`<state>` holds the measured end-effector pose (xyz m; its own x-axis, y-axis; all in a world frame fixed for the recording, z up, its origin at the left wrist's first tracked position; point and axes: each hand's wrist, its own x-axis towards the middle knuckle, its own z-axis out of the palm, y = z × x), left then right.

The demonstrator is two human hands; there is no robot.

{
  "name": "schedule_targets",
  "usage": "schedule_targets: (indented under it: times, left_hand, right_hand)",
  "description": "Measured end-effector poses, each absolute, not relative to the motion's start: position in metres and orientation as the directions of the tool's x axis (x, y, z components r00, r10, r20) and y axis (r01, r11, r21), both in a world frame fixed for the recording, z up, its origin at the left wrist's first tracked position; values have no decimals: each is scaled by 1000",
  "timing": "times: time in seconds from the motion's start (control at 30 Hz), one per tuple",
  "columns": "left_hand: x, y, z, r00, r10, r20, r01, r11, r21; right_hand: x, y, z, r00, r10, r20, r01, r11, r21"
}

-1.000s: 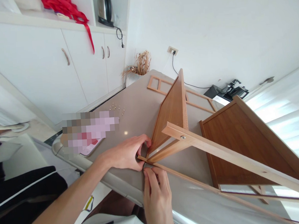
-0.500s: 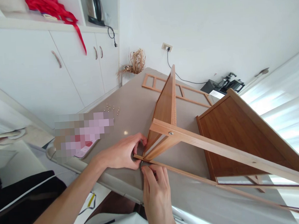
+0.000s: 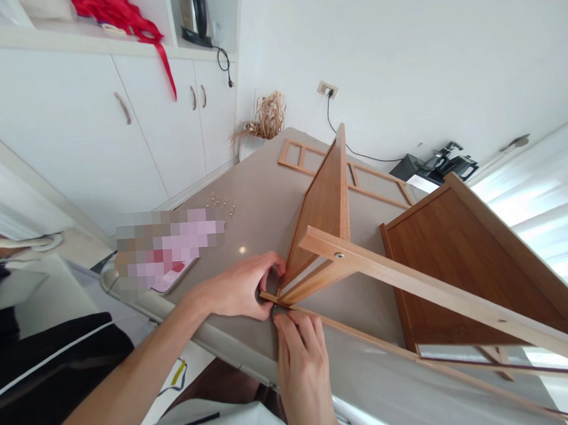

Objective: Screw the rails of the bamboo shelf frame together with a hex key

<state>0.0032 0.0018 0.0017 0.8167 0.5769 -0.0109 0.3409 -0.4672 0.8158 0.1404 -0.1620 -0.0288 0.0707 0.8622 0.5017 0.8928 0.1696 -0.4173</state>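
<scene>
A partly assembled wooden shelf frame (image 3: 413, 285) lies on its side on the table, a wooden panel (image 3: 322, 197) standing up from it. My left hand (image 3: 238, 287) curls around the frame's near lower corner, thumb and fingers either side of the end of the lower rail (image 3: 270, 297). Just below that corner, my right hand (image 3: 303, 355) has its fingertips pinched together against the rail. Something small, dark and metallic shows at those fingertips, too hidden to name. A bolt head (image 3: 339, 256) is set in the upper rail.
Several small brass-coloured fittings (image 3: 220, 203) lie on the table (image 3: 254, 201) near a blurred-out phone (image 3: 180, 251). A ladder-like wooden frame (image 3: 304, 157) lies farther back. At right stands a larger wooden panel (image 3: 484, 271). A dried plant (image 3: 268, 114) stands by the wall.
The view has shifted slightly, so everything sits a little farther right. Both hands keep their places at the frame corner; the right fingertips have shifted slightly.
</scene>
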Motion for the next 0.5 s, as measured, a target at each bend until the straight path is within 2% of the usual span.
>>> schedule_targets:
  times: [0.5]
  left_hand:
    - [2, 2, 3, 819, 573, -21, 343, -460, 819]
  right_hand:
    - [137, -163, -35, 137, 837, 529, 887, 134, -442]
